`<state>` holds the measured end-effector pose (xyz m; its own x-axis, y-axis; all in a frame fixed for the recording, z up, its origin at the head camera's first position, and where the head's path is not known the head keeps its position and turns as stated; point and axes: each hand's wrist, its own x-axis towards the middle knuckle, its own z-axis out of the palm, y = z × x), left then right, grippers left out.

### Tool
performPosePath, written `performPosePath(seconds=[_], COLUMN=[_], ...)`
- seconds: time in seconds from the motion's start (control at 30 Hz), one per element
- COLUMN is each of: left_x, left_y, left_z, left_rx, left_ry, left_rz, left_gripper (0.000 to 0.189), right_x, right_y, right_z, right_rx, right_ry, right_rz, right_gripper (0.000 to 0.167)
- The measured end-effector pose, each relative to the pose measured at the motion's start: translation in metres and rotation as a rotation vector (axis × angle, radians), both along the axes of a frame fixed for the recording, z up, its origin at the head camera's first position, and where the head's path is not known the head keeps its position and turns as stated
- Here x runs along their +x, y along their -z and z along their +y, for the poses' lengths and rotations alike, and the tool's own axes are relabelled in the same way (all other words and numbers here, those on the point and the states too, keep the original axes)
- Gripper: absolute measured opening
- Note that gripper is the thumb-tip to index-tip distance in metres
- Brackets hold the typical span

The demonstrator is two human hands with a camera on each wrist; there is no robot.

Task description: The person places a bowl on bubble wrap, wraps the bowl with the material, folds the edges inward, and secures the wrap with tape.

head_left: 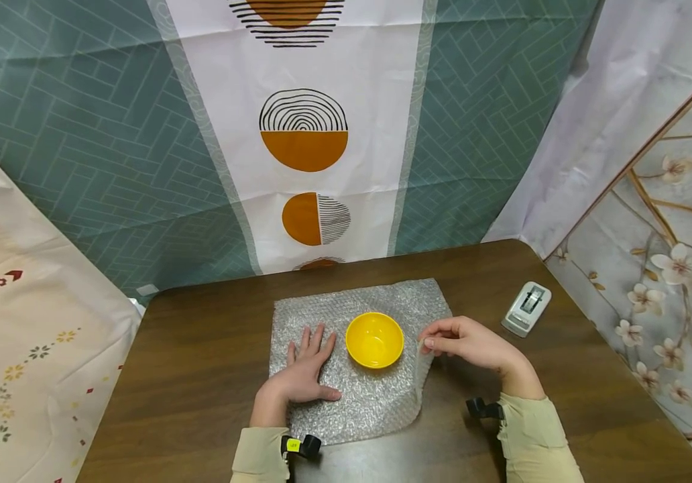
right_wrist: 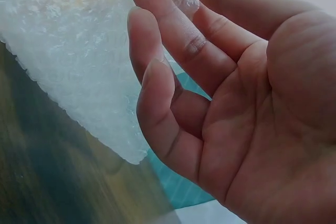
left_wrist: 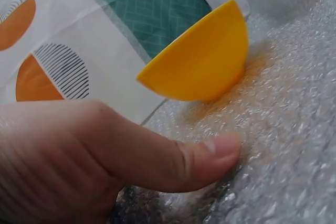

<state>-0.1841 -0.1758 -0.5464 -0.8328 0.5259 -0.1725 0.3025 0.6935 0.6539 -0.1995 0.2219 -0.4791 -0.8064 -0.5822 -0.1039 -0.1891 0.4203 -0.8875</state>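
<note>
A yellow bowl [head_left: 374, 340] stands upright on a sheet of bubble wrap [head_left: 346, 419] spread over the brown table. My left hand [head_left: 304, 378] rests on the sheet left of the bowl, fingers spread. In the left wrist view its thumb [left_wrist: 199, 163] lies against the bubble wrap, with the bowl [left_wrist: 205, 56] just beyond. My right hand [head_left: 463, 343] pinches the right edge of the sheet between thumb and fingers, and that edge is lifted. Seen from the right wrist, the raised corner of the bubble wrap [right_wrist: 79, 72] hangs beside the curled fingers [right_wrist: 157, 98].
A white and grey tape dispenser-like object [head_left: 527, 308] lies at the table's right side. The brown table [head_left: 189, 376] reaches back to a patterned curtain [head_left: 322, 80]. A floral cloth [head_left: 654, 322] hangs along the right side, a cream cloth [head_left: 26, 335] on the left.
</note>
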Motion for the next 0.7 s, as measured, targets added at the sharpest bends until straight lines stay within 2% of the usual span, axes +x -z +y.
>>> performPosePath(seconds=[0.1, 0.3, 0.4, 0.6, 0.7], left_x=[0.0, 0.001, 0.001, 0.0, -0.001], left_y=[-0.004, -0.014, -0.018, -0.009, -0.006], left_z=[-0.002, 0.002, 0.002, -0.003, -0.002], left_rx=[0.033, -0.038, -0.023, 0.083, 0.064], left_ry=[0.018, -0.003, -0.013, -0.001, -0.014], left_rz=[-0.011, -0.043, -0.046, -0.033, -0.034], left_gripper=[0.118, 0.118, 0.118, 0.118, 0.121], right_x=[0.0, 0.0, 0.0, 0.002, 0.003], right_y=[-0.002, -0.005, -0.005, -0.003, -0.003], right_z=[-0.001, -0.004, -0.009, -0.024, -0.031], right_rx=[-0.007, -0.01, -0.026, -0.057, -0.064], right_ry=[0.009, 0.043, 0.055, 0.054, 0.052], right_rz=[-0.001, 0.009, 0.019, 0.051, 0.056], right_gripper=[0.024, 0.027, 0.031, 0.026, 0.024])
